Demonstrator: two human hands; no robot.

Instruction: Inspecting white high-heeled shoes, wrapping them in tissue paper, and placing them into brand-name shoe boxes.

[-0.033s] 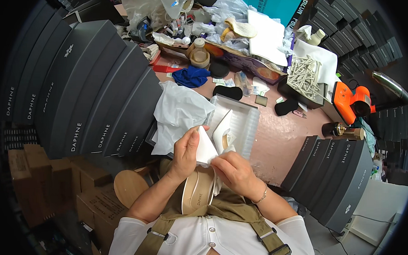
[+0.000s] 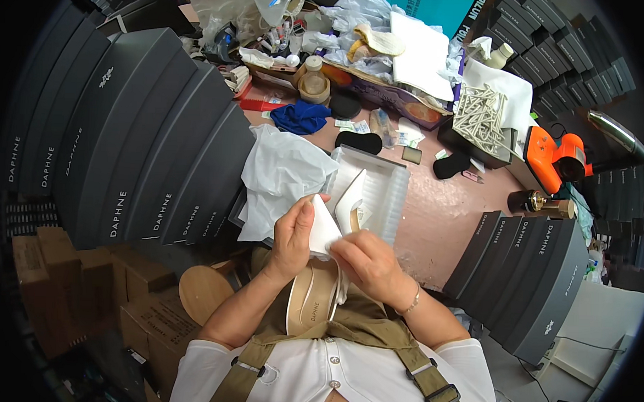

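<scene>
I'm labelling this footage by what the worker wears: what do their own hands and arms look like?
The left hand and right hand are ungloved, with no ring showing. A thin, shiny bracelet circles the right wrist; none shows on the left. Both forearms are uncovered below short white sleeves. No cables show on either arm.

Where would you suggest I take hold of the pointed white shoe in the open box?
I'd pinch the white shoe across its sides behind the toe, from above: it is slim there, the box is open-topped, and the right hand hides its near end.
</scene>
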